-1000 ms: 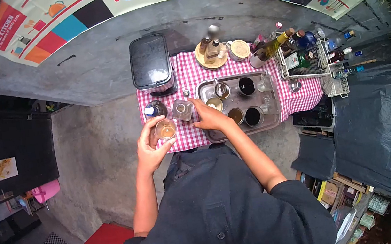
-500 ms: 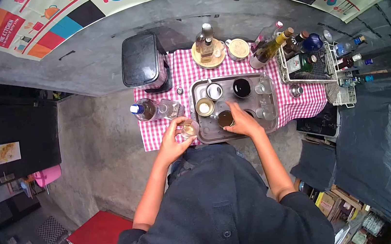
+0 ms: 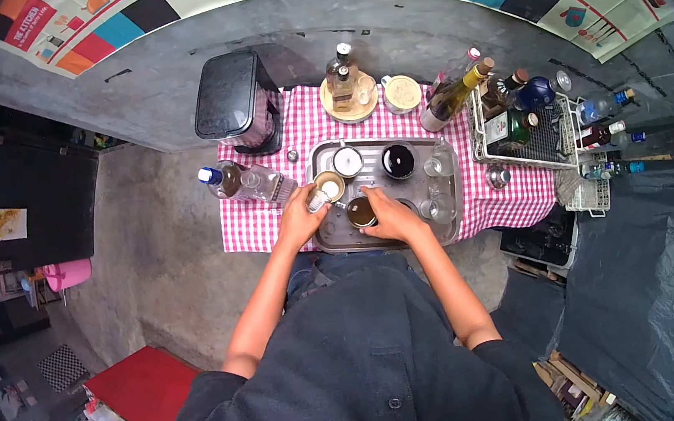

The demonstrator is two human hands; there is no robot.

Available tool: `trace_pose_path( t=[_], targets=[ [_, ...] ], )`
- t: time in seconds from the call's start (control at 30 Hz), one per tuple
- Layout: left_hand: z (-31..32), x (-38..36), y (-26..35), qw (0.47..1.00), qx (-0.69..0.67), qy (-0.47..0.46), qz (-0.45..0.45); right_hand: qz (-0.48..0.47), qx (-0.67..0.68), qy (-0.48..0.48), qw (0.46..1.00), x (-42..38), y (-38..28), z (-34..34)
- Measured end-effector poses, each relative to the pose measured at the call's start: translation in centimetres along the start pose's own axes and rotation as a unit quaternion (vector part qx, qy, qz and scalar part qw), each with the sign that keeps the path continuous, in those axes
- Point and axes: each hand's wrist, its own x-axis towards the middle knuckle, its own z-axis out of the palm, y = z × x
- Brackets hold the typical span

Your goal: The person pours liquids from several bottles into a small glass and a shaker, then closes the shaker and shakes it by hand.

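My left hand (image 3: pixel 296 222) is closed round a small clear glass (image 3: pixel 318 201), held tilted at the near rim of a tan cup (image 3: pixel 332 184) with something white inside. Whether anything flows from the glass cannot be made out. My right hand (image 3: pixel 397 220) grips a cup of brown liquid (image 3: pixel 360 213) from its right side, on the brown tray (image 3: pixel 456 196). Farther back on the tray are a white-filled mug (image 3: pixel 347 161) and a round vessel of black liquid (image 3: pixel 398 161). Two clear glasses (image 3: pixel 437 164) stand at the tray's right side.
Bottles stand on a wooden board (image 3: pixel 356 111), beside a lidded mug (image 3: pixel 402 95). A black bin (image 3: pixel 229 97) is at the back left, with clear bottles (image 3: pixel 254 183) in front. A wire rack (image 3: pixel 542 135) with several bottles fills the right of the checked tablecloth (image 3: pixel 264 232).
My left hand has brought the small glass up and rightward to the tan cup and tipped it. My right hand stays at the brown-liquid cup. The whole view has shifted slightly.
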Motion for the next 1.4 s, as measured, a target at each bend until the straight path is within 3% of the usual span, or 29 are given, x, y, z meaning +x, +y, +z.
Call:
trace_pose_path(
  t=[0.1, 0.2, 0.53, 0.63, 0.83, 0.97, 1.07, 1.13, 1.23, 1.4],
  targets=[
    [0.9, 0.6, 0.1, 0.996, 0.089, 0.0, 0.01, 0.004, 0.007, -0.014, 1.0, 0.1, 0.0, -0.1],
    [1.1, 1.5, 0.4, 0.995, 0.091, -0.031, -0.029, -0.001, 0.012, -0.02, 1.0, 0.0, 0.2, -0.2],
    [0.4, 2.5, 2.4, 0.984, 0.174, -0.022, -0.021, -0.055, 0.027, 0.01, 0.998, 0.5, 1.2, 0.5],
    [-0.5, 2.1, 2.9, 0.989, 0.139, -0.042, -0.027, -0.045, 0.039, 0.008, 0.998, 0.7, 1.1, 0.6],
    [-3.0, 0.7, 2.4, 0.991, -0.032, -0.101, 0.079, -0.005, 0.07, 0.011, 0.997, 1.3, -0.1, 0.8],
    [-6.5, -0.5, 4.2, 0.985, -0.065, -0.15, 0.051, 0.02, 0.054, 0.052, 0.997, 1.3, -1.7, -0.6],
    [-8.4, -1.7, 3.3, 0.98, -0.123, -0.144, 0.056, 0.06, 0.049, 0.011, 0.997, 1.0, -3.8, -3.0],
    [-9.4, -2.8, 1.5, 0.981, -0.129, -0.134, 0.054, 0.044, 0.066, 0.051, 0.996, 0.4, -5.7, -3.7],
    [-11.8, -4.6, 0.5, 0.969, -0.203, -0.135, -0.038, 0.01, 0.067, 0.084, 0.994, 0.1, -8.3, -4.6],
    [-14.6, -5.9, -1.9, 0.973, -0.21, -0.077, -0.051, -0.044, 0.056, 0.1, 0.992, 2.7, -11.8, -3.2]
  ],
)
